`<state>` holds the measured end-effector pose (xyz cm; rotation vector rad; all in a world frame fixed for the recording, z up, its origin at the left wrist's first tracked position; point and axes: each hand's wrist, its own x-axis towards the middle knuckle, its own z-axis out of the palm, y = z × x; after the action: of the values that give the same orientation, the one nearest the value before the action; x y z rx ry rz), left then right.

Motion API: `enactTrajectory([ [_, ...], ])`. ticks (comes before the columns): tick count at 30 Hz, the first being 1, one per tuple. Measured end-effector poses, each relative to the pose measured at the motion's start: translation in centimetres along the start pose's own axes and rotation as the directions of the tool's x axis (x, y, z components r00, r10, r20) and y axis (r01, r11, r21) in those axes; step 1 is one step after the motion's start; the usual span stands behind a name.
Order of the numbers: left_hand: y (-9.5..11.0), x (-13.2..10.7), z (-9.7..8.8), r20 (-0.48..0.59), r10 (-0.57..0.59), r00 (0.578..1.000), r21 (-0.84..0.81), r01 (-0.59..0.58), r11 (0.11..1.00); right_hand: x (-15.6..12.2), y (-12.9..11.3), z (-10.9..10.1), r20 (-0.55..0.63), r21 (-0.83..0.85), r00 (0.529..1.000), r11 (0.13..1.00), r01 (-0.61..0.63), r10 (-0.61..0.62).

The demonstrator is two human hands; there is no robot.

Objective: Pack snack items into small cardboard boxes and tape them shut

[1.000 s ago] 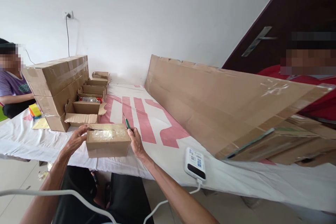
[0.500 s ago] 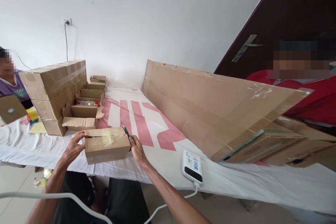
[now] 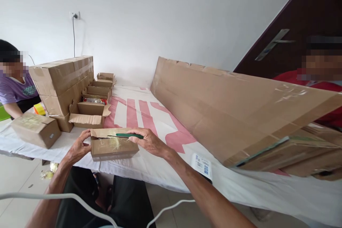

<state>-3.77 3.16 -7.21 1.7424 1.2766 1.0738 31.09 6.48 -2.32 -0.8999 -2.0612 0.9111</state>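
Note:
A small taped cardboard box (image 3: pixel 112 148) lies at the near edge of the cloth-covered table (image 3: pixel 149 164). My left hand (image 3: pixel 77 146) grips its left end, fingers curled round the corner. My right hand (image 3: pixel 148 140) lies over the box's top right and holds a green-handled cutter (image 3: pixel 128 135) flat along the top seam, blade pointing left. One top flap stands slightly raised behind the tool.
Stacked sealed cartons (image 3: pixel 62 80) and a row of open small boxes (image 3: pixel 92 108) stand at the back left. A taped box (image 3: pixel 36 130) sits at the left edge by a person in purple (image 3: pixel 14 85). A long cardboard sheet (image 3: pixel 235 103) leans right; a power bank (image 3: pixel 202 166) lies nearby.
My right hand has moved from the box's right end onto its top and laid the cutter along the seam. A taped box has landed on the table at the left.

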Motion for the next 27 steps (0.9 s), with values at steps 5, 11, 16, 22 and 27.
enactTrajectory([
  [5, 0.0, -0.2, 0.1, -0.008, -0.014, 1.0, 0.033, 0.014, 0.999, 1.9, -1.9, 0.3, 0.085, -0.112, 0.996, 0.993, 0.029, -0.02],
  [11, 0.3, -0.2, 0.3, 0.003, -0.014, 1.0, 0.039, 0.014, 0.999, 3.7, -3.0, 0.3, 0.121, -0.163, 0.99, 0.983, 0.089, -0.07],
  [16, 0.2, -0.2, 0.2, 0.0, -0.014, 1.0, 0.045, 0.014, 0.999, 4.9, -3.8, 0.8, 0.158, -0.19, 0.984, 0.976, 0.108, -0.078],
  [22, 0.0, -0.1, 0.3, -0.01, -0.008, 1.0, 0.029, 0.009, 1.0, 6.5, -5.0, 1.0, 0.242, -0.318, 0.965, 0.932, 0.176, -0.1],
  [27, -0.5, 0.1, 0.1, -0.027, 0.007, 1.0, 0.027, -0.006, 1.0, 8.1, -6.2, 1.6, 0.311, -0.477, 0.949, 0.855, 0.205, -0.054],
])
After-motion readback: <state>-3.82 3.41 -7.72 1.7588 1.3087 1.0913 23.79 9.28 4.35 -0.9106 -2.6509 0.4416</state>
